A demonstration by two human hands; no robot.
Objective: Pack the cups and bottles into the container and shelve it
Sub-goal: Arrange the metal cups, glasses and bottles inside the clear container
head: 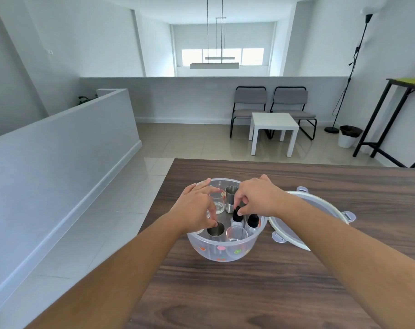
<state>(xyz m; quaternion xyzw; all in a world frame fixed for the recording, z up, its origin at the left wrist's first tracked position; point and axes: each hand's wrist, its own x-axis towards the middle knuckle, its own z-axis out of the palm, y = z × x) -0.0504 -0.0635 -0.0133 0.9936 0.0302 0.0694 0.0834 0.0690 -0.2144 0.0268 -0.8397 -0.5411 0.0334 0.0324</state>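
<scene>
A round translucent container (221, 251) with coloured dots stands on the dark wooden table (261, 293). Inside it are a steel cup (216, 230) at the front left, a second steel cup (230, 198) at the back, a clear glass (219, 203), a clear plastic cup (236, 235) and two black-capped bottles (252, 222). My left hand (198, 205) reaches into the container, with its fingertips on the rim of the front steel cup. My right hand (256, 195) pinches the black cap of the left bottle (236, 216).
The container's lid (296, 224), with clip handles, lies on the table to the right, touching the container. The table's left edge runs close beside the container. Beyond the table are a white side table (272, 129), two grey chairs, a bin and a floor lamp.
</scene>
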